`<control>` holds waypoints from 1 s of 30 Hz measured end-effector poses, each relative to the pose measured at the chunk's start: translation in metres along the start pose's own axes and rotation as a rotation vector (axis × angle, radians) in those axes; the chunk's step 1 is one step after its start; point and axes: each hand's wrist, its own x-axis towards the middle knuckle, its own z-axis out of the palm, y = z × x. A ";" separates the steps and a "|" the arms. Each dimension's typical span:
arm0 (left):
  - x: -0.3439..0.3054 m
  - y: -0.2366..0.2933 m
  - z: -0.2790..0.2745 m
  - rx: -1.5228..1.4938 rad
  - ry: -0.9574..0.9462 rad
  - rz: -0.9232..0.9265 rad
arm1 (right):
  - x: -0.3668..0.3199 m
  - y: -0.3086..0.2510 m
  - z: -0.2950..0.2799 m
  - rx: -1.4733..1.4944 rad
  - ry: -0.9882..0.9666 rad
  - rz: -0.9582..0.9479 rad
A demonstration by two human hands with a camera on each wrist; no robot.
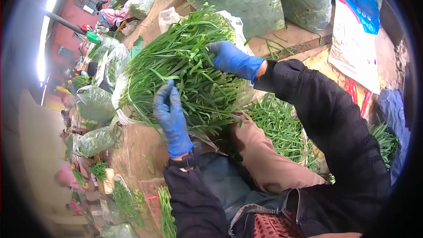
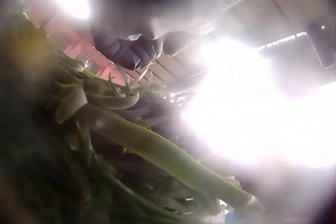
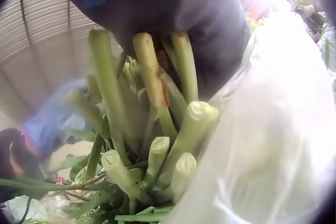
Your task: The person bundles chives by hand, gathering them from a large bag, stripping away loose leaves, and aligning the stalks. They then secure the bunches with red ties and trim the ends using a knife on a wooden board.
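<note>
The person's left hand (image 1: pixel 172 119) is blue-gloved, its fingers loosely bent and slightly apart over the leafy greens (image 1: pixel 180 61); whether they touch a leaf, I can't tell. The greens lie bunched in a clear bag (image 1: pixel 121 90), its far wall mostly covered. At the cut ends, the right hand (image 1: pixel 233 59) reaches among the stalks, fingertips buried, so its grip can't be made out. Beyond sit stuffed bags (image 1: pixel 242 4), then blurry figures by a pink wall (image 1: pixel 66 6).
</note>
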 end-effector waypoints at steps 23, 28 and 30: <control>-0.102 -0.034 -0.062 -0.059 0.219 -0.089 | 0.018 -0.099 -0.088 -0.675 -0.322 0.233; -0.083 -0.050 -0.104 -0.186 0.367 -0.150 | 0.051 -0.147 -0.063 -0.486 -0.124 -0.189; -0.068 -0.067 -0.118 -0.165 0.418 -0.116 | 0.064 -0.161 -0.035 -0.476 -0.231 -0.233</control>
